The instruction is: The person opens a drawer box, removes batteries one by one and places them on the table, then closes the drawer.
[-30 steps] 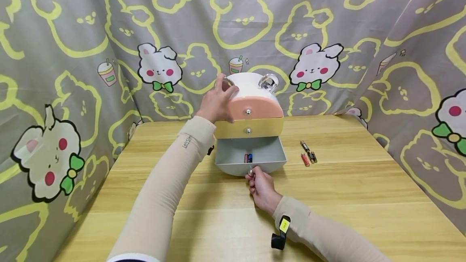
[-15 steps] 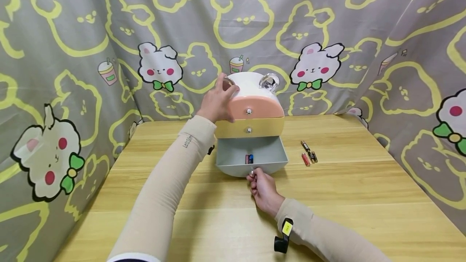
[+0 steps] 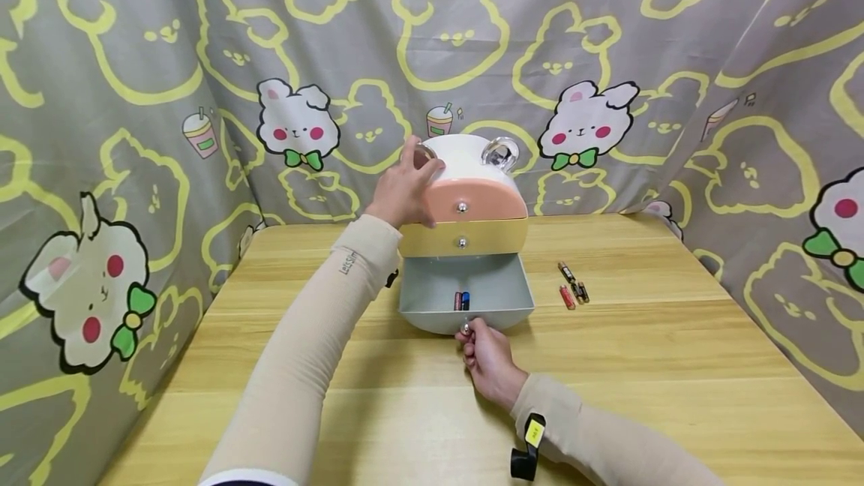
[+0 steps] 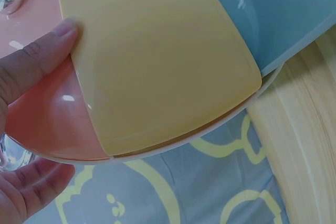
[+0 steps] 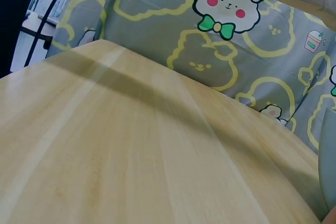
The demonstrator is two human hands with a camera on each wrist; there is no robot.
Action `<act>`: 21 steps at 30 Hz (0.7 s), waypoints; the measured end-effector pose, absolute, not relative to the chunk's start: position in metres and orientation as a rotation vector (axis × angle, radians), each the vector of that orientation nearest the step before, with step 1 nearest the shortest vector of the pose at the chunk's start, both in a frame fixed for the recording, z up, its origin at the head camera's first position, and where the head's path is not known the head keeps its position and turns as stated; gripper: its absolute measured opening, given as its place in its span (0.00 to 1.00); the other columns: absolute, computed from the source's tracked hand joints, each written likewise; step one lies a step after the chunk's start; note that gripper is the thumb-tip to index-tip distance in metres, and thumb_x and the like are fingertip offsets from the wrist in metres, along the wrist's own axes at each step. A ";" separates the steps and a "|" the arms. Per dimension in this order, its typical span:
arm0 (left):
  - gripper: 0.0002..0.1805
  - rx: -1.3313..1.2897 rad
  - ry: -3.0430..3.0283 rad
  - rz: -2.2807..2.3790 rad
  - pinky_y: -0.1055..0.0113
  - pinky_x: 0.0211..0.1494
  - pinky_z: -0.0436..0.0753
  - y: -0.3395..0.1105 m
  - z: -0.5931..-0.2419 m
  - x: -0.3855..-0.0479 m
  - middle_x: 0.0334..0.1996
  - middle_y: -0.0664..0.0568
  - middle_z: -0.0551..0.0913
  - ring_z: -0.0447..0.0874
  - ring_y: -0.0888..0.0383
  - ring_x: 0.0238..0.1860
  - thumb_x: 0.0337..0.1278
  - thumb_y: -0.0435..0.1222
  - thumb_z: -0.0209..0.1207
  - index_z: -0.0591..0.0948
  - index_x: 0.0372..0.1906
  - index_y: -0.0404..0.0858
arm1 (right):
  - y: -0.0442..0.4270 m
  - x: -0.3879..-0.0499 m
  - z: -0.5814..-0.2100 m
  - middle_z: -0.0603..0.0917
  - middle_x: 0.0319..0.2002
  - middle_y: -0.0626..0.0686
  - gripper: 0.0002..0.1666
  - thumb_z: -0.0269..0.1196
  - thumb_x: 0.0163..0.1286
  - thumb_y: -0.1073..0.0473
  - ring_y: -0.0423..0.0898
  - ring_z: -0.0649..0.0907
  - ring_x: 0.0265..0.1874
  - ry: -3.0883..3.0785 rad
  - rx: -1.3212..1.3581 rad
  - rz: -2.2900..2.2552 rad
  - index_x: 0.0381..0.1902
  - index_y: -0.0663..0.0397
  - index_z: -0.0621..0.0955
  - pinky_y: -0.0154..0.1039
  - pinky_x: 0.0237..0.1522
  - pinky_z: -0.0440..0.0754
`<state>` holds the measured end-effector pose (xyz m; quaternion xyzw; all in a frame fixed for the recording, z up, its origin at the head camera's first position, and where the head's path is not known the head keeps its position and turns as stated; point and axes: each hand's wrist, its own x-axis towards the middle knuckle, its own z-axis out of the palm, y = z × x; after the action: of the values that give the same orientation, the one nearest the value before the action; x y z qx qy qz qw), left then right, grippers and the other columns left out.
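A small bear-eared drawer cabinet (image 3: 466,156) with a white body stands on the table. Its orange-pink top drawer (image 3: 496,202) and yellow middle drawer (image 3: 496,237) are closed. The grey bottom drawer (image 3: 418,298) is pulled out, with a red battery (image 3: 457,301) and a blue battery (image 3: 466,301) side by side in it. My left hand (image 3: 403,190) grips the cabinet's left side; in the left wrist view its thumb (image 4: 44,51) lies on the front and its other fingers are at the side. My right hand (image 3: 491,362) pinches the silver knob (image 3: 466,328) of the grey drawer.
Several loose batteries (image 3: 567,297) lie on the wooden table (image 3: 641,336) to the right of the cabinet. A patterned curtain (image 3: 371,43) surrounds the table at the back and sides. In the right wrist view, the drawer's edge (image 5: 329,161) shows at the far right.
The grey drawer has slid a little farther out towards me, with my right hand on its knob and the two batteries moving along. My left hand stays in place on the cabinet.
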<state>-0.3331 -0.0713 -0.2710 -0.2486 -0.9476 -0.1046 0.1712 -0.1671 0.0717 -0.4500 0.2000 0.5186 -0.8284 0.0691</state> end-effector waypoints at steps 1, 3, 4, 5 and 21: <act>0.55 -0.705 -2.691 -0.296 0.52 0.46 0.80 -0.071 -0.271 -0.333 0.71 0.41 0.43 0.76 0.42 0.40 0.15 0.42 0.84 0.70 0.64 0.54 | 0.072 -0.167 -0.450 0.79 0.23 0.46 0.07 0.51 0.63 0.63 0.34 0.67 0.15 1.560 0.599 -2.493 0.28 0.57 0.75 0.26 0.16 0.64; 0.55 -0.705 -2.692 -0.294 0.52 0.47 0.80 -0.071 -0.271 -0.333 0.72 0.41 0.42 0.76 0.42 0.40 0.16 0.42 0.84 0.70 0.64 0.54 | 0.073 -0.166 -0.450 0.79 0.23 0.46 0.07 0.51 0.64 0.63 0.35 0.67 0.16 1.557 0.589 -2.498 0.29 0.58 0.75 0.27 0.17 0.64; 0.55 -0.706 -2.692 -0.296 0.52 0.47 0.80 -0.071 -0.271 -0.333 0.72 0.41 0.42 0.76 0.42 0.40 0.16 0.42 0.84 0.70 0.64 0.54 | 0.073 -0.166 -0.450 0.79 0.23 0.47 0.07 0.51 0.64 0.63 0.35 0.67 0.16 1.556 0.588 -2.501 0.29 0.58 0.75 0.27 0.17 0.64; 0.55 -0.705 -2.691 -0.296 0.52 0.47 0.80 -0.071 -0.271 -0.334 0.72 0.41 0.42 0.76 0.42 0.40 0.16 0.42 0.83 0.70 0.64 0.54 | 0.074 -0.166 -0.451 0.79 0.23 0.47 0.07 0.51 0.64 0.63 0.35 0.67 0.16 1.557 0.588 -2.501 0.29 0.58 0.75 0.27 0.17 0.64; 0.55 -0.704 -2.683 -0.278 0.52 0.46 0.80 -0.071 -0.271 -0.333 0.71 0.41 0.43 0.76 0.43 0.40 0.16 0.42 0.84 0.70 0.64 0.53 | 0.080 -0.161 -0.454 0.71 0.21 0.45 0.07 0.52 0.70 0.61 0.35 0.66 0.15 1.647 0.520 -2.488 0.34 0.59 0.73 0.27 0.16 0.64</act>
<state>-0.3328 -0.0715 -0.2715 -0.2484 -0.9474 -0.0983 0.1760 -0.1612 0.0801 -0.4536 0.1713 0.5429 -0.8202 0.0566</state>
